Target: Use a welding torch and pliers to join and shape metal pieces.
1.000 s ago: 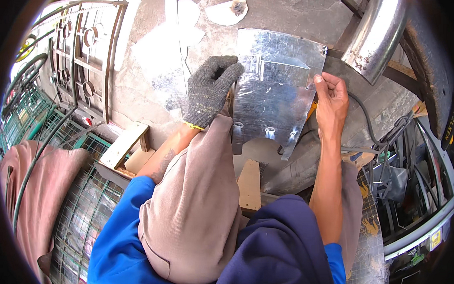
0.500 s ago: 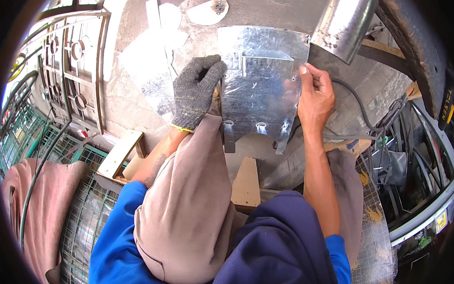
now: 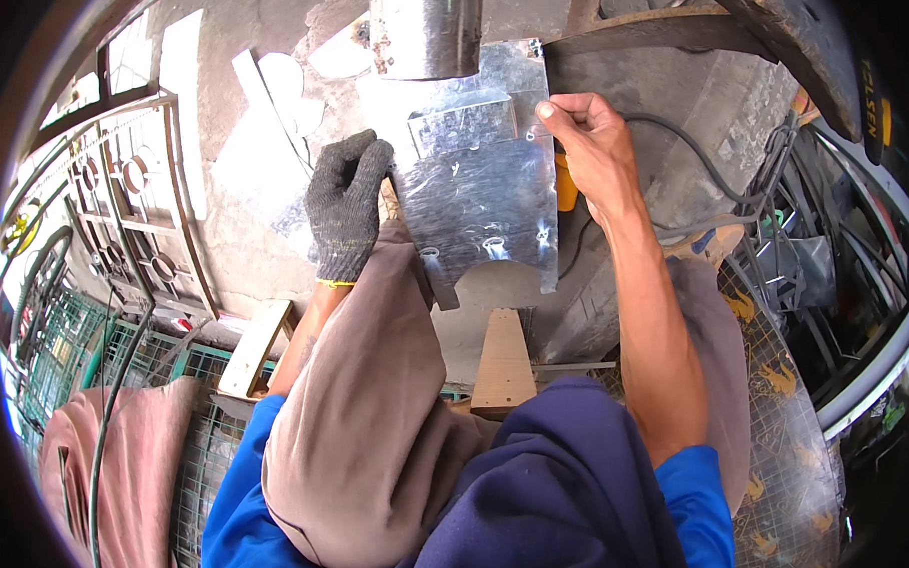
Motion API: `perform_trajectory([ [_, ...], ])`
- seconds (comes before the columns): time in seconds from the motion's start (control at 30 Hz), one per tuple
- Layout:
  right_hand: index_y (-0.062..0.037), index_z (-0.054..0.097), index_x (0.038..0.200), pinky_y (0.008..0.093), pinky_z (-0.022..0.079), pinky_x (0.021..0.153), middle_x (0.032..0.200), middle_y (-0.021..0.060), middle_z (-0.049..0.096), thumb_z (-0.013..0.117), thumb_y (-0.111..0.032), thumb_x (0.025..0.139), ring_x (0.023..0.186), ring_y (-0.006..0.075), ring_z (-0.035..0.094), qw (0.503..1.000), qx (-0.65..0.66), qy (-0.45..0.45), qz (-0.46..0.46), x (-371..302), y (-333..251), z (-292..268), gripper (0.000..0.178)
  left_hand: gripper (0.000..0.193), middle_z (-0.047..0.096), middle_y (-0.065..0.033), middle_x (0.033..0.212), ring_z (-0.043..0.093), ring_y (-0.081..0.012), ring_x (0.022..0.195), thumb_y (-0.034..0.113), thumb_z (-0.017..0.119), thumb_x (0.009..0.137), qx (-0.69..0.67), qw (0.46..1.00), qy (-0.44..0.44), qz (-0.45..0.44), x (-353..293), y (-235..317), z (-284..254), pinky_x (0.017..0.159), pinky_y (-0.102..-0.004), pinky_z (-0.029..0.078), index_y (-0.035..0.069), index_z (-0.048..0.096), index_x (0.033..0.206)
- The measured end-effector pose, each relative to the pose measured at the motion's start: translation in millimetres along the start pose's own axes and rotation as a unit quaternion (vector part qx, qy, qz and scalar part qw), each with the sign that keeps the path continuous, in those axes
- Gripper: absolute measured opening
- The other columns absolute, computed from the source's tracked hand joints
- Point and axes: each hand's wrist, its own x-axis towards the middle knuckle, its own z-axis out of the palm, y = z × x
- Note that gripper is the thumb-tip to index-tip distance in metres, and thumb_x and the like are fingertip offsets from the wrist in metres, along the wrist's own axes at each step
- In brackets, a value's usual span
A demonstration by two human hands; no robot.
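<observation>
A shiny sheet-metal piece (image 3: 472, 198) with a curved notch in its near edge and a small folded flap stands before my knees. My left hand (image 3: 350, 210), in a dark grey knitted glove, is closed at its left edge, fingers curled. My bare right hand (image 3: 592, 144) pinches the upper right edge between thumb and fingers. A shiny metal cylinder (image 3: 426, 30) hangs in front of the sheet's far edge and hides part of it. Behind the right edge, a bit of something yellow-orange (image 3: 565, 185) shows.
Flat metal offcuts (image 3: 256, 181) lie on the concrete floor at far left, near a metal grille gate (image 3: 136, 185). A wooden piece (image 3: 503, 357) sits between my legs. Dark cable (image 3: 674, 131) runs right, toward a rack of metal strips (image 3: 825, 281). A pinkish cloth (image 3: 110, 466) hangs left.
The view has shifted, and the cylinder has gone from the right of the sheet to over its far edge. Both hands and the sheet appear farther left, with the sheet slightly turned.
</observation>
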Motion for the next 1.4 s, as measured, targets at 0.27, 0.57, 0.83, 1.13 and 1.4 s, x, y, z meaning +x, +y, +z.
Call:
perform_trajectory([
  [0.27, 0.0023, 0.065, 0.108, 0.0268, 0.051, 0.077, 0.096, 0.0055, 0.068, 0.074, -0.016, 0.095, 0.084, 0.0108, 0.061, 0.998, -0.059, 0.0, -0.008, 0, 2, 0, 0.024, 0.025, 0.071, -0.0069, 0.098, 0.066, -0.0119, 0.089, 0.015, 0.075, 0.095, 0.015, 1.0, -0.015, 0.005, -2, -3, -1, 0.081, -0.0278, 0.056, 0.001, 0.068, 0.114],
  [0.57, -0.0012, 0.06, 0.114, 0.028, 0.052, 0.086, 0.104, 0.0063, 0.069, 0.074, -0.017, 0.096, 0.092, 0.0122, 0.064, 0.998, -0.027, -0.043, 0.04, 5, 3, -9, 0.028, 0.02, 0.069, -0.0036, 0.094, 0.063, -0.0099, 0.083, 0.014, 0.076, 0.094, -0.005, 0.997, -0.068, -0.026, 9, -2, -12, 0.076, -0.0266, 0.054, 0.002, 0.068, 0.108],
  [0.83, -0.002, 0.067, 0.11, 0.0258, 0.048, 0.082, 0.098, 0.0035, 0.07, 0.08, -0.023, 0.09, 0.09, 0.011, 0.062, 0.993, -0.044, -0.078, 0.079, 16, -18, -21, 0.032, 0.026, 0.069, -0.0022, 0.096, 0.064, -0.0111, 0.086, 0.015, 0.079, 0.091, -0.001, 0.992, -0.126, -0.018, 28, 2, -24, 0.079, -0.0268, 0.053, 0.005, 0.068, 0.112],
  [1.13, -0.0045, 0.072, 0.106, 0.0316, 0.05, 0.084, 0.098, 0.0044, 0.073, 0.081, -0.024, 0.087, 0.092, 0.0145, 0.065, 0.986, -0.116, -0.092, 0.079, 14, -24, -19, 0.029, 0.026, 0.068, -0.0036, 0.095, 0.065, -0.0125, 0.086, 0.014, 0.076, 0.093, 0.011, 0.992, -0.123, -0.037, 25, 0, -23, 0.079, -0.0292, 0.056, 0.004, 0.066, 0.115],
  [1.4, -0.003, 0.074, 0.104, 0.027, 0.052, 0.081, 0.094, 0.0043, 0.074, 0.082, -0.021, 0.087, 0.086, 0.0127, 0.067, 0.993, -0.098, -0.06, 0.015, 10, -13, -18, 0.026, 0.04, 0.068, -0.0065, 0.101, 0.066, -0.0147, 0.093, 0.01, 0.074, 0.095, -0.033, 0.995, -0.095, 0.005, 13, 3, -13, 0.085, -0.0303, 0.058, 0.004, 0.061, 0.132],
])
